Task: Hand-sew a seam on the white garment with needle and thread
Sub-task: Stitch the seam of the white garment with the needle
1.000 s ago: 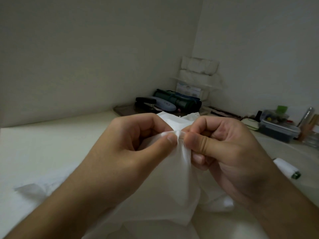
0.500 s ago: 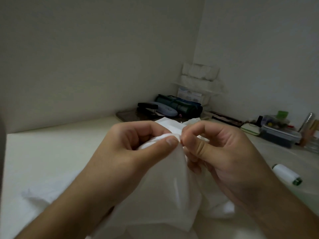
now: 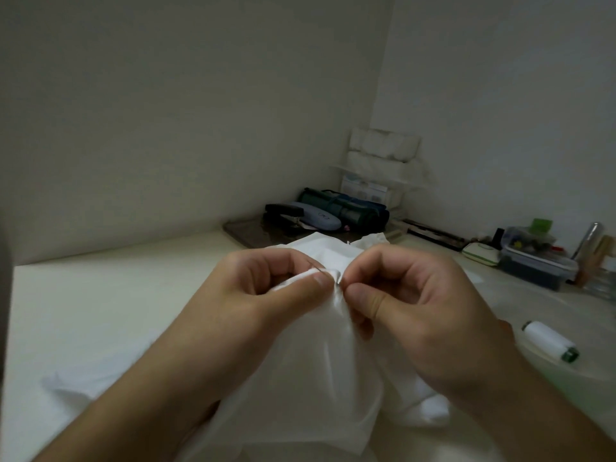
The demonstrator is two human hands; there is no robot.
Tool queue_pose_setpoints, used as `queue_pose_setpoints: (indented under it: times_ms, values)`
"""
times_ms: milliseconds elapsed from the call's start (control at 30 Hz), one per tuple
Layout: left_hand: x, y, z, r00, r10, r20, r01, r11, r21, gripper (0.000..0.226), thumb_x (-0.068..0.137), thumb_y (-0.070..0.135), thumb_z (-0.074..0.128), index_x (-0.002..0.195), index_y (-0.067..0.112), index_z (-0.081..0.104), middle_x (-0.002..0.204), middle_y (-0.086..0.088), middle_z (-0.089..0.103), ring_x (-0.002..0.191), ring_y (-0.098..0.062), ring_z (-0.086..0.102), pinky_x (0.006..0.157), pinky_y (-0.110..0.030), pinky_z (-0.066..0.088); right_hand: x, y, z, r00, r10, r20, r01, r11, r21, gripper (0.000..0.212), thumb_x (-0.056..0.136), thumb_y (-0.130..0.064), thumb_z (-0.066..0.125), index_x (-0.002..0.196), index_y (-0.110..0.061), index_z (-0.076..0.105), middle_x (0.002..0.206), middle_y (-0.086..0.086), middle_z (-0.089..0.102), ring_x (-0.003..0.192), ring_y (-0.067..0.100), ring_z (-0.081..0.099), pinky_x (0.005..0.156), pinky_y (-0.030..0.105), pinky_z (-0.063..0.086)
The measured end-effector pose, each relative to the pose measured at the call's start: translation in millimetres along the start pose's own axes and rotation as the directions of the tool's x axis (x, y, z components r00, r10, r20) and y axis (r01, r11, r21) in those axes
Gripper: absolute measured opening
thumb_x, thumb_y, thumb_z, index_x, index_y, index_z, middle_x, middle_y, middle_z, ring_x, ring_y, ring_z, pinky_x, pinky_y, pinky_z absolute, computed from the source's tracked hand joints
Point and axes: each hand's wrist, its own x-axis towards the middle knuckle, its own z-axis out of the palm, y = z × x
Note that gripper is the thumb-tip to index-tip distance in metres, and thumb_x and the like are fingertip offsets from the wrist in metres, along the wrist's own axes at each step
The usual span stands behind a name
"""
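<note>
The white garment (image 3: 310, 378) is bunched up in front of me over a pale table. My left hand (image 3: 246, 311) pinches a fold of the cloth between thumb and curled fingers. My right hand (image 3: 410, 311) pinches the thin metal needle (image 3: 337, 279) at the same fold, thumb against forefinger. A short dark tip of the needle shows through the cloth by my left thumb. The thread itself is too fine to see. A spool of white thread (image 3: 550, 341) lies on the table to the right.
Dark pouches and a case (image 3: 333, 211) sit on a tray in the far corner, with stacked white packs (image 3: 383, 151) behind. A lidded plastic box (image 3: 536, 261) of small items stands at the right wall. The pale table (image 3: 100, 295) stretches to the left.
Both hands have shifted slightly and the fold is held lower between them. The needle now shows between my thumbs, where only cloth was visible before.
</note>
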Motion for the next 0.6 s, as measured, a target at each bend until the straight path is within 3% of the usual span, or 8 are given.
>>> queue_pose_setpoints:
  times_ms: [100,167,300,367,467,600]
  values:
    - [0.2,-0.7,0.6,1.0,-0.016,0.007,0.016,0.999,0.036,0.029,0.084,0.042,0.07,0.09,0.015,0.081,0.087,-0.011,0.08,0.078,-0.018,0.073,0.075,-0.037,0.052,0.1,1.6,1.4,1.0,0.0,-0.02,0.0,1.0,0.013,0.021,0.091,-0.001,0.076,0.086,-0.021,0.077,0.076,0.006,0.072,0.068,0.018,0.067,0.065,0.03,0.055]
    - [1.2,-0.8,1.3,1.0,-0.024,-0.007,0.025,0.998,0.05,0.029,0.083,0.042,0.07,0.089,0.016,0.081,0.086,-0.013,0.079,0.076,-0.019,0.07,0.075,-0.039,0.05,0.1,0.7,0.6,1.0,-0.006,-0.016,0.006,0.999,0.042,0.011,0.09,-0.011,0.077,0.092,-0.022,0.077,0.082,0.007,0.073,0.073,0.02,0.069,0.068,0.031,0.054]
    - [2.8,-0.6,3.8,1.0,-0.025,-0.003,0.025,0.997,0.073,0.027,0.082,0.042,0.07,0.082,0.017,0.08,0.077,-0.009,0.075,0.071,-0.015,0.064,0.071,-0.038,0.044,-1.5,1.1,0.4,0.997,-0.08,-0.004,0.08,0.994,-0.075,0.015,0.089,-0.022,0.073,0.101,-0.028,0.078,0.096,0.0,0.073,0.092,0.021,0.069,0.077,0.038,0.057]
    - [2.8,-1.1,3.1,0.999,-0.031,0.013,0.029,0.995,0.093,0.029,0.081,0.042,0.071,0.083,0.015,0.079,0.077,-0.018,0.071,0.072,-0.02,0.059,0.071,-0.042,0.04,-1.6,1.3,2.6,0.991,-0.135,0.004,0.134,0.984,-0.12,0.015,0.088,-0.022,0.076,0.1,-0.03,0.08,0.1,0.0,0.072,0.097,0.025,0.065,0.081,0.042,0.055]
    - [2.8,-2.1,1.9,0.998,-0.047,0.037,0.043,0.994,0.102,0.04,0.074,0.051,0.074,0.087,0.014,0.08,0.091,-0.034,0.067,0.076,-0.025,0.055,0.072,-0.046,0.037,-0.5,3.2,2.4,0.981,-0.192,0.011,0.192,0.972,-0.139,0.02,0.085,-0.015,0.079,0.096,-0.031,0.081,0.101,0.0,0.07,0.1,0.027,0.061,0.083,0.043,0.049]
    - [4.5,-3.4,1.6,0.999,-0.038,0.015,0.036,0.995,0.089,0.047,0.071,0.056,0.072,0.088,0.013,0.079,0.077,-0.023,0.063,0.075,-0.024,0.047,0.072,-0.046,0.032,-0.1,3.0,-0.7,0.972,-0.23,0.044,0.234,0.966,-0.11,0.032,0.084,0.002,0.073,0.101,-0.023,0.08,0.103,0.005,0.072,0.104,0.032,0.063,0.083,0.05,0.049]
